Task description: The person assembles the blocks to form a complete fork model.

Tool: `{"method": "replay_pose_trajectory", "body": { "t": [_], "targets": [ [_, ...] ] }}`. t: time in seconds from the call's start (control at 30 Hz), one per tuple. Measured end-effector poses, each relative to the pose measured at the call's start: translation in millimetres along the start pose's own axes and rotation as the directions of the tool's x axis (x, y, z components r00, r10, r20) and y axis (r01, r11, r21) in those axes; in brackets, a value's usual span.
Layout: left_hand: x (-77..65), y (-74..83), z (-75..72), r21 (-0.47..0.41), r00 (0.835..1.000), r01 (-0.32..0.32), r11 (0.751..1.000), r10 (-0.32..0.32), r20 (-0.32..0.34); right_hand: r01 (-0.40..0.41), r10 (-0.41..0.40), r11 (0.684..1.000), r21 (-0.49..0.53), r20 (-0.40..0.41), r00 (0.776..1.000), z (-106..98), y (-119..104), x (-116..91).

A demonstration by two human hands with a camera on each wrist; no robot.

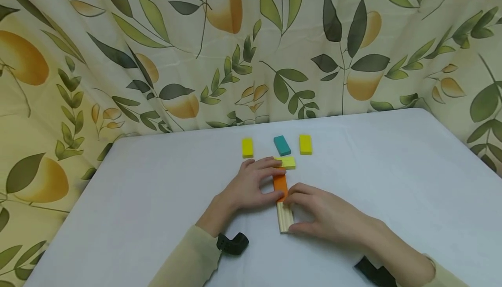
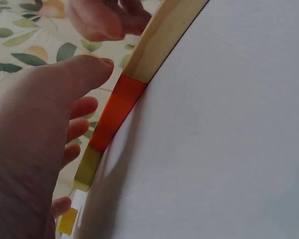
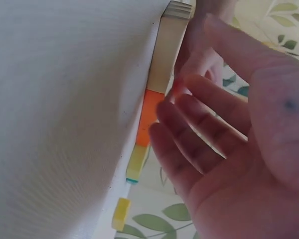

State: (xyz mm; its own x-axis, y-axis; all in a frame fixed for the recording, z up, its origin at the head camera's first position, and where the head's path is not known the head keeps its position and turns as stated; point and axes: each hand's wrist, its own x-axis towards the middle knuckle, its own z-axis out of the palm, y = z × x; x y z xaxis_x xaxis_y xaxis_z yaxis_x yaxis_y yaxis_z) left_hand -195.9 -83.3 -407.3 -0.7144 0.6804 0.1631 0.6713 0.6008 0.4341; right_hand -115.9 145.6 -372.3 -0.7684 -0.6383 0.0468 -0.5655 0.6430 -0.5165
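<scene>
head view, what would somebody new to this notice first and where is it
Probably the bright orange block on the white table, in a row between a yellow block at its far end and a pale wooden block at its near end. The left hand reaches over it, and the right hand is beside the pale wooden block. Behind the table, the large fruit-and-leaf cloth also stands out.

A curtained-off tabletop corner; whether it belongs to a home or a studio cannot be told. In the head view, a printed curtain [image 1: 235, 73] with orange fruit and green leaves hangs in folds from 8 o'clock through 12 to 3, around 1 white-topped table [image 1: 137, 200] reaching 6 o'clock.
</scene>
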Motion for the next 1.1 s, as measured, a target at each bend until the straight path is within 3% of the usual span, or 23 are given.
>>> {"method": "replay_pose_trajectory", "body": {
  "t": [0.23,0.53,0.73,1.1],
  "targets": [
    [-6.7,3.2,2.0,0.039,0.999,0.027,0.999,-0.028,0.023,0.010,-0.010,1.000,-0.001,-0.102,0.995,0.2,4.8,-2.0],
    [-16.7,3.1,1.9,0.062,0.997,0.056,0.996,-0.059,0.047,-0.070,0.078,0.996,0.045,-0.185,0.980,-16.5,20.1,6.8],
    [-16.6,2.9,1.5,0.083,0.997,0.017,0.996,-0.023,0.068,-0.091,0.097,0.995,0.040,-0.204,0.974,-29.1,34.3,18.8],
    [-16.3,-0.1,1.9,0.073,0.997,0.024,0.997,-0.030,0.075,-0.062,0.065,0.998,0.023,-0.225,0.972,-43.3,57.6,41.1]
  ]
}}
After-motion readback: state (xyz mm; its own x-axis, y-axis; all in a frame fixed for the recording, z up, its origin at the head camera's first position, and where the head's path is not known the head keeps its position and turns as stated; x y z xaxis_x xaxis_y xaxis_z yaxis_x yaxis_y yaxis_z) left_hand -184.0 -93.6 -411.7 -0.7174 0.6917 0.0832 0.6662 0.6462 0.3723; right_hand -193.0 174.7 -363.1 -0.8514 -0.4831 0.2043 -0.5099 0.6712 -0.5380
